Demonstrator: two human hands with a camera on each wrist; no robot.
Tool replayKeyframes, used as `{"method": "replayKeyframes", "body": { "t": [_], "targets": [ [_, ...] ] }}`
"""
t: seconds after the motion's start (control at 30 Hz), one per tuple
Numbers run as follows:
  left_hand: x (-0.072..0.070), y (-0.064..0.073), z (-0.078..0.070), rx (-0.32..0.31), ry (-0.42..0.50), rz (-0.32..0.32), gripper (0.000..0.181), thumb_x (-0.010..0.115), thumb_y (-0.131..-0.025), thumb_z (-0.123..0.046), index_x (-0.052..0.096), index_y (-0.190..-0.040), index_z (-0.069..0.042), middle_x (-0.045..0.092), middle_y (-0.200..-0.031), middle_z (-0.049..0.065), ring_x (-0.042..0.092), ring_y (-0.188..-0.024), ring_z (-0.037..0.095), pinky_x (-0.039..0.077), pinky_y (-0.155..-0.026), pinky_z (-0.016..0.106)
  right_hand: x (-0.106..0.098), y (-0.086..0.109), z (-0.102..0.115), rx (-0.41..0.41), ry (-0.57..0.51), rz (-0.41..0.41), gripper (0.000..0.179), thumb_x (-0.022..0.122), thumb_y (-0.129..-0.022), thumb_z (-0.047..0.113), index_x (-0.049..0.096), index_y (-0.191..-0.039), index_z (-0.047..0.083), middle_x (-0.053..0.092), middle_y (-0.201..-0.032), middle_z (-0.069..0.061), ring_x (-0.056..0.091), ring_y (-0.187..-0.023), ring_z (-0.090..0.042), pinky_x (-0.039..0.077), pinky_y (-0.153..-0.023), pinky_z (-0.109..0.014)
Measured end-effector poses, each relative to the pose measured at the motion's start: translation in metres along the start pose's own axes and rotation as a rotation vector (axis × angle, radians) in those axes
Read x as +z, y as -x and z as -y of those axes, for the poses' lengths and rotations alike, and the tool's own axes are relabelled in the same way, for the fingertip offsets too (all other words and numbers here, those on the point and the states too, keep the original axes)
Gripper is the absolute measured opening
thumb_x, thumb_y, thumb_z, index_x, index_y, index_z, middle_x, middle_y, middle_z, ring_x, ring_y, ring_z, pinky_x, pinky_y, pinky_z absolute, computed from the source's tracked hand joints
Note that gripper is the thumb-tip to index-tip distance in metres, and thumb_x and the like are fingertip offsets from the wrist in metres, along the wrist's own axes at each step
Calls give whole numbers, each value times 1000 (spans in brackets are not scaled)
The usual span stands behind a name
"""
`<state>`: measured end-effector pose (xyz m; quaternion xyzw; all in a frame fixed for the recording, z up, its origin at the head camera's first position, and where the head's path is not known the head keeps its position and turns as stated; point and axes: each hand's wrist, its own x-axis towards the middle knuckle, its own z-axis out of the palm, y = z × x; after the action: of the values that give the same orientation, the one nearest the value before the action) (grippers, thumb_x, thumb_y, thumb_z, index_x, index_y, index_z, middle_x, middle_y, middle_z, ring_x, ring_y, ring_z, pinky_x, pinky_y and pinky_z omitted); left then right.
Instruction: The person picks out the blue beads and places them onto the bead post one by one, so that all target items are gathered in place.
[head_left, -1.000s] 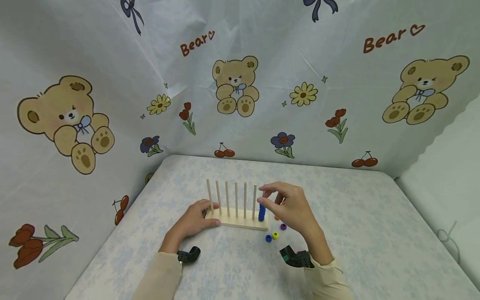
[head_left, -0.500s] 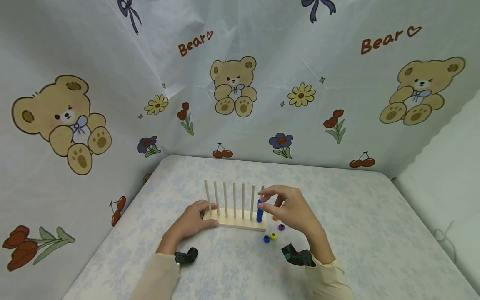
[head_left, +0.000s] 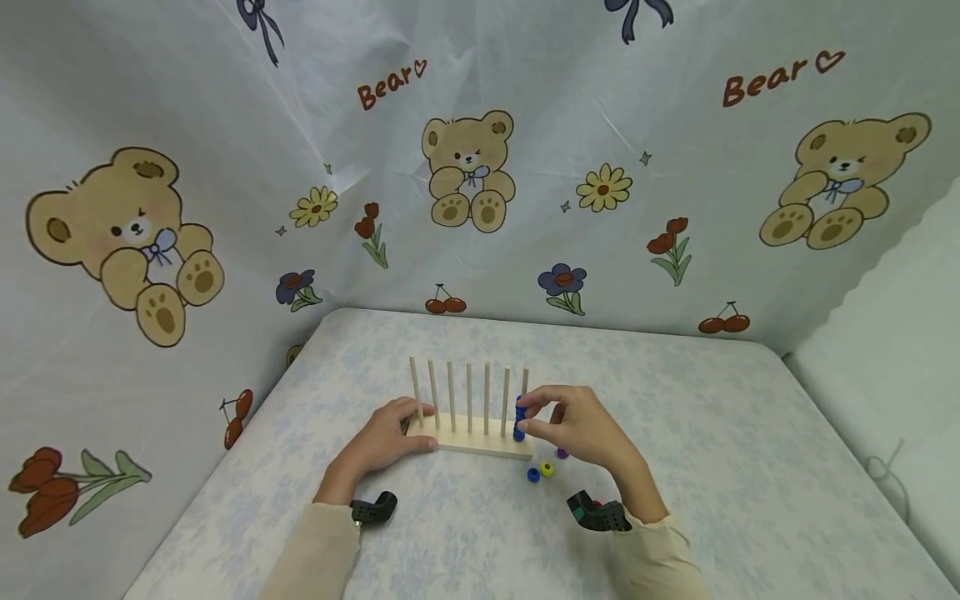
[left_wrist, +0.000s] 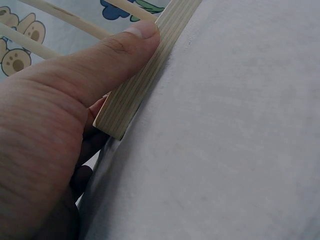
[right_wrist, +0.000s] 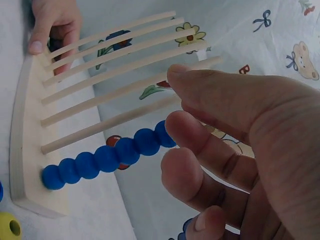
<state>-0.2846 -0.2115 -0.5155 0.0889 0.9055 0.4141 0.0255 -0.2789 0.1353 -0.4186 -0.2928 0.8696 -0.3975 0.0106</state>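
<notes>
A pale wooden peg stand (head_left: 472,440) carries a row of upright pegs. My left hand (head_left: 386,435) holds its left end, thumb (left_wrist: 125,52) along the front edge and fingers behind. Blue beads (right_wrist: 107,159) are stacked on the rightmost peg, reaching well up it. My right hand (head_left: 573,423) is at that stack, its thumb and forefinger bent toward the upper beads. In the right wrist view a gap shows between those two fingertips, and the forefinger (right_wrist: 187,132) overlaps the top bead. The other pegs bear no beads.
Loose on the table (head_left: 675,467) in front of the stand's right end lie a blue bead (head_left: 533,474), a yellow bead (head_left: 547,469) and a purple bead (head_left: 562,453). A bear-print cloth (head_left: 480,75) hangs behind the table.
My right hand has moved down along the rightmost peg, baring its tip, and the blue stack shows taller. An orange bead is now hidden behind that hand. The left hand keeps its hold.
</notes>
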Motion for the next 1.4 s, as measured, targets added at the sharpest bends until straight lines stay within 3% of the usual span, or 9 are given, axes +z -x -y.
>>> {"method": "replayKeyframes", "body": {
  "t": [0.4, 0.6, 0.8, 0.97, 1.4],
  "targets": [
    [1, 2, -2, 0, 13, -4, 58, 86, -75, -48, 65, -127, -34, 58, -139, -5, 52, -133, 22, 41, -110, 51, 13, 11, -17, -5, 105, 11, 26, 79, -88, 33, 77, -109, 17, 71, -93, 10, 55, -62, -6, 50, -55, -23],
    [1, 2, 1, 1, 0, 3, 59, 85, -74, -52, 64, -127, -37, 58, -137, -7, 53, -131, 20, 42, -109, 50, 20, 16, -20, -54, 123, 4, 25, 78, -88, 33, 77, -108, 17, 72, -95, 6, 55, -67, -4, 49, -58, -21],
    [2, 0, 2, -4, -8, 4, 57, 85, -75, -51, 64, -127, -38, 57, -138, -9, 51, -133, 20, 41, -110, 50, 29, 19, -20, -104, 134, -21, 27, 80, -87, 31, 76, -108, 16, 73, -96, 6, 48, -60, -1, 45, -53, -20],
    [3, 0, 2, 10, -3, 2, 58, 85, -76, -51, 64, -128, -35, 57, -140, -6, 51, -134, 23, 42, -109, 51, 34, 21, -19, -96, 185, -38, 26, 82, -85, 28, 76, -108, 18, 73, -100, 6, 45, -60, 1, 43, -53, -19],
    [1, 0, 0, -5, 0, 5, 59, 85, -76, -50, 64, -129, -34, 55, -144, -4, 50, -136, 24, 40, -111, 52, 35, 31, -26, -48, 227, 13, 28, 84, -82, 29, 76, -109, 23, 72, -100, 10, 44, -55, 2, 43, -52, -19]
  ]
}}
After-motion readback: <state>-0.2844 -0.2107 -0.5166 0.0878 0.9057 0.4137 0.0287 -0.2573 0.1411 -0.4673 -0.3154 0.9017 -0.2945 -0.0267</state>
